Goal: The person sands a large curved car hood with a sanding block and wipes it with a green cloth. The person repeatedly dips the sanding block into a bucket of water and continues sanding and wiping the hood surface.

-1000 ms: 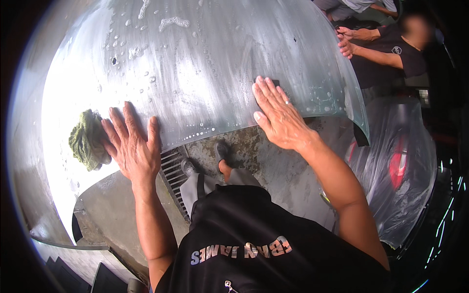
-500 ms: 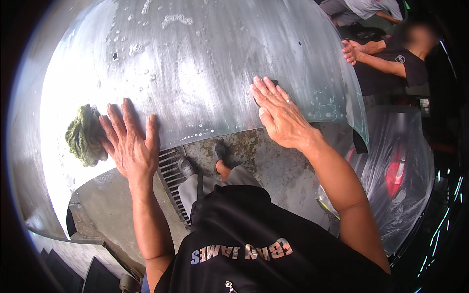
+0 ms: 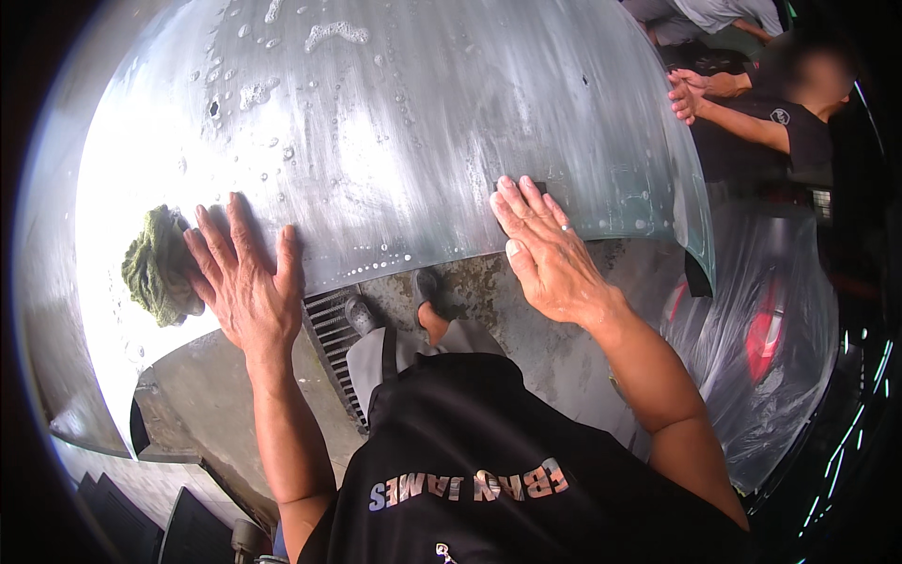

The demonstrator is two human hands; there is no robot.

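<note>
The shiny curved panel (image 3: 413, 132) is in front of the person, above the floor (image 3: 554, 324). Its top is cut off, and its left side is too bright to see well. On the right, clear plastic (image 3: 723, 385) makes what's under it hard to see. The left hand (image 3: 249, 296) lies flat on the panel, fingers wide. The right hand (image 3: 552, 258) has its fingers straight and close together; I can't tell if it grips. A crumpled green cloth (image 3: 155, 268) sits just beside the left hand. A dark pad (image 3: 539, 187) mostly hides under the right hand.

Open lane across wet hood panel (image 3: 413, 150) between left hand (image 3: 249, 291) and right hand (image 3: 556, 258). Green cloth (image 3: 155, 268) blocks left hand's outer side. Co-worker's hands (image 3: 684, 105) by panel's right edge.
</note>
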